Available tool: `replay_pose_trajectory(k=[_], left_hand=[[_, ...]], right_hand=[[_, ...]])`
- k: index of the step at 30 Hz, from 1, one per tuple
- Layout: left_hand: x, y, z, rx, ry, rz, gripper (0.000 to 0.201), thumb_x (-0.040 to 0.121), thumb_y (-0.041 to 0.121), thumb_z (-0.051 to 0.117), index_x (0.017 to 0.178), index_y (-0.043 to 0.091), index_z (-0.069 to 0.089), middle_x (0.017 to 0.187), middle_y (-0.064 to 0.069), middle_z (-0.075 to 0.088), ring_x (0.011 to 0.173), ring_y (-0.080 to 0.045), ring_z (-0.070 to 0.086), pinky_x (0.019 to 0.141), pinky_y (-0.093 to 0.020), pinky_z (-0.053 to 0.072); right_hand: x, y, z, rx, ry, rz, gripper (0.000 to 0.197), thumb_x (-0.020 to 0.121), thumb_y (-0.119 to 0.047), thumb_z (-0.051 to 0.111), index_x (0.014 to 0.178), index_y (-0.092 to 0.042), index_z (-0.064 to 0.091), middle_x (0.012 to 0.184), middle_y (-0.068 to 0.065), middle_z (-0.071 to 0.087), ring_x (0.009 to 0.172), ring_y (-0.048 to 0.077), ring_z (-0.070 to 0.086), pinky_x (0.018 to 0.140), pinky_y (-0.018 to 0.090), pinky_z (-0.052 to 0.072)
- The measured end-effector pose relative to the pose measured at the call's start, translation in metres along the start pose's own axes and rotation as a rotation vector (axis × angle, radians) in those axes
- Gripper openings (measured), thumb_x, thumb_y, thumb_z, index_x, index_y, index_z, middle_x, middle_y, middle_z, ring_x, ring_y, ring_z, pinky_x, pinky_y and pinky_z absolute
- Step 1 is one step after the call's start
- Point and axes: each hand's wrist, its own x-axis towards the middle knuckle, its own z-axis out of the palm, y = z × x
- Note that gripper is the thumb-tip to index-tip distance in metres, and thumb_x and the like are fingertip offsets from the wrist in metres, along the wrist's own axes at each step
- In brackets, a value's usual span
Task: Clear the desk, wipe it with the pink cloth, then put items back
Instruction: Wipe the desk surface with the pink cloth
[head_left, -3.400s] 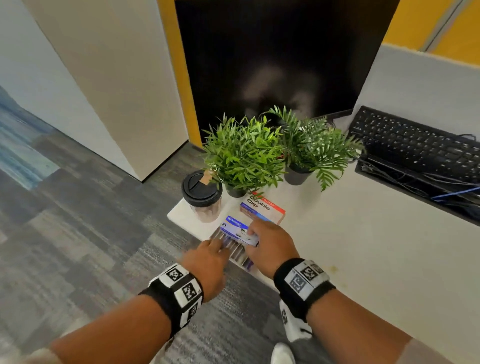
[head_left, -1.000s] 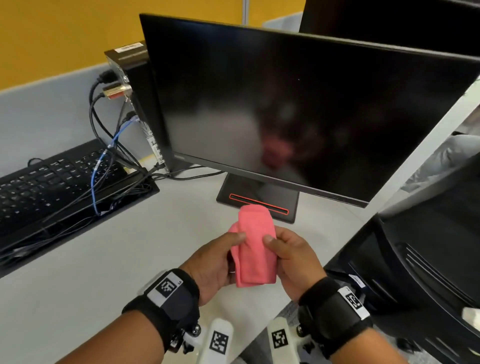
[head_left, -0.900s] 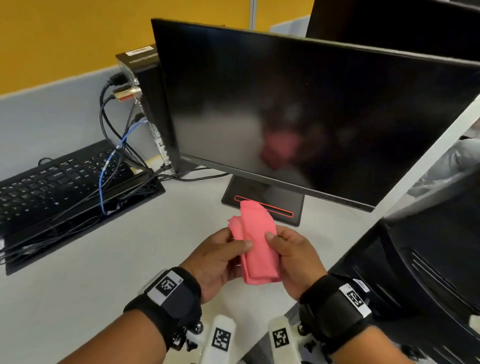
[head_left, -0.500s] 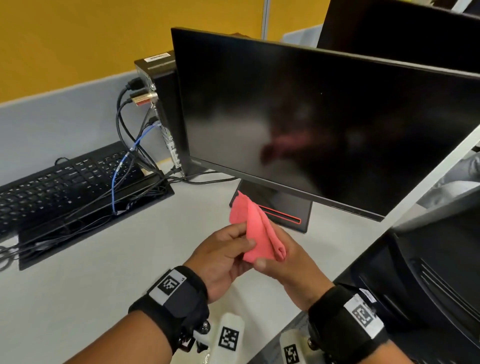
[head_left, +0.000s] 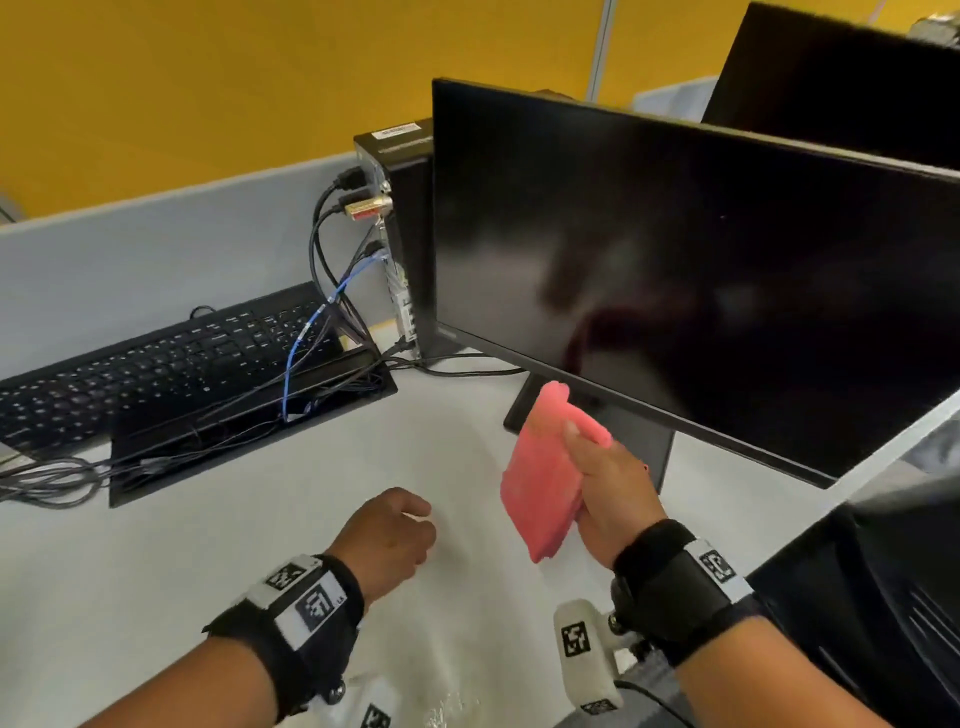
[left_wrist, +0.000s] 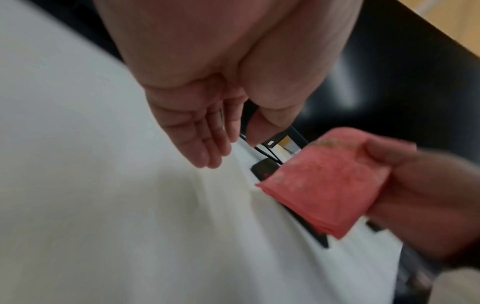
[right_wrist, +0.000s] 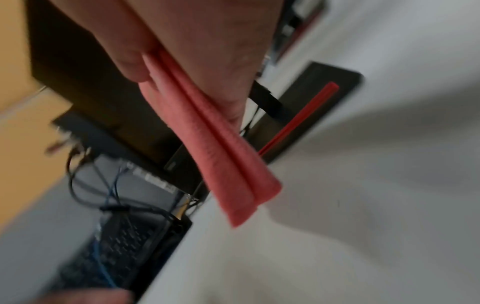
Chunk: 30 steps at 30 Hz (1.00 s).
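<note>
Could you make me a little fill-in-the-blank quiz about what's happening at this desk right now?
1. The folded pink cloth is held by the ____ hand.
2. The left hand holds ____.
3. The keyboard lies to the ____ of the monitor in the head view.
4. The cloth is ____ the desk, not lying on it.

Missing words: right; nothing; left; above

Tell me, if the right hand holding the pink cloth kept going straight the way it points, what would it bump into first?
Probably the monitor's stand base: the right hand aims the pink cloth toward it, though depth is unclear.
</note>
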Motion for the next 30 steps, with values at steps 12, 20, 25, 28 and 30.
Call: replay_pose_trajectory(k=[12, 20, 25, 28, 30], left_hand=[[0.073, -0.054, -0.062, 0.954, 0.002, 0.073, 0.057, 0.097, 0.036, 0.041, 0.15, 0.018, 0.027, 0.153, -0.007, 0.029, 0.14, -0.024, 0.034, 0.115, -0.034, 0.031], [0.076, -0.08, -0.093, 1.05, -0.1, 0.06, 0.065, 0.098, 0.037, 0.036, 0.155, 0.02, 0.009, 0.163, -0.007, -0.004, 0.151, -0.025, 0.004, 0.123, -0.037, 0.013], [0.081, -0.076, -0.098, 1.026, -0.14, 0.047, 0.062, 0.098, 0.036, 0.038, 0.154, 0.025, 0.014, 0.163, -0.006, -0.002, 0.151, -0.022, 0.004, 0.123, -0.034, 0.011], [0.083, -0.079, -0.098, 1.023, -0.126, 0.048, 0.061, 0.098, 0.037, 0.039, 0.154, 0.027, 0.016, 0.164, -0.005, 0.0, 0.151, -0.022, 0.005, 0.123, -0.034, 0.011], [0.083, -0.081, -0.098, 1.015, -0.118, 0.055, 0.061, 0.097, 0.037, 0.039, 0.154, 0.029, 0.017, 0.164, -0.003, -0.001, 0.151, -0.023, 0.006, 0.123, -0.035, 0.011]], right_hand=[[0.08, 0.109, 0.083, -1.506, -0.486, -0.227, 0.048, 0.102, -0.04, 0.023, 0.149, -0.028, 0.029, 0.162, -0.005, 0.007, 0.149, 0.019, 0.001, 0.118, 0.05, 0.002], [0.074, 0.048, 0.081, -0.59, -0.519, 0.146, 0.043, 0.088, -0.051, 0.061, 0.12, -0.022, 0.065, 0.112, -0.005, 0.071, 0.11, 0.018, 0.065, 0.09, 0.028, 0.053], [0.069, 0.051, 0.073, -1.469, -0.781, -0.106, 0.082, 0.08, -0.057, 0.066, 0.148, -0.036, 0.025, 0.146, -0.008, 0.041, 0.119, 0.008, 0.058, 0.096, 0.024, 0.046], [0.074, 0.086, 0.068, -1.865, -0.813, -0.351, 0.106, 0.069, -0.067, 0.065, 0.152, -0.032, 0.007, 0.162, 0.002, 0.001, 0.149, 0.024, 0.003, 0.118, 0.053, 0.011], [0.08, 0.094, 0.065, -1.908, -0.729, -0.4, 0.104, 0.072, -0.071, 0.056, 0.152, -0.031, 0.001, 0.162, 0.005, -0.007, 0.149, 0.028, -0.002, 0.117, 0.057, 0.006]])
